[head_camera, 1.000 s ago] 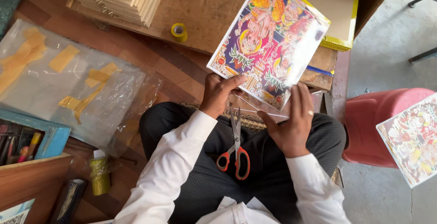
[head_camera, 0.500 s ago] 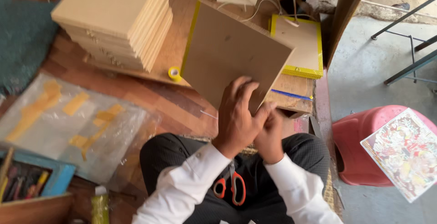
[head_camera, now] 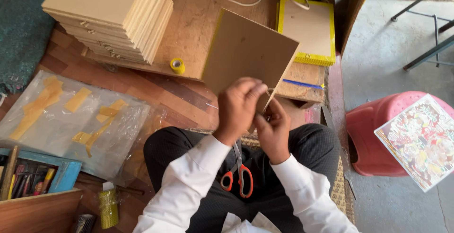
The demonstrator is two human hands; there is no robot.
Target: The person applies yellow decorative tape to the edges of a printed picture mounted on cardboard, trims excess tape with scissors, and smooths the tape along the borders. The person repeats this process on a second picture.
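A square brown board [head_camera: 248, 53] is tilted with its plain back toward me, above my lap. My left hand [head_camera: 239, 107] grips its near edge, fingers curled over the corner. My right hand [head_camera: 274, 129] pinches the same corner from below, touching the left hand. A thin wire or string shows between the fingers. Orange-handled scissors [head_camera: 239, 174] lie on my lap, between my forearms.
A stack of plain boards [head_camera: 111, 13] stands at top left, a yellow tape roll [head_camera: 177, 65] beside it. A yellow-edged board [head_camera: 307, 29] lies at top. Clear plastic with yellow tape strips [head_camera: 71, 114] is left. A pink stool [head_camera: 378, 133] carries a colourful picture [head_camera: 421, 140].
The board was turned over from its colourful picture side to its plain back, and both hands came together at its near corner. The view also shifted upward.
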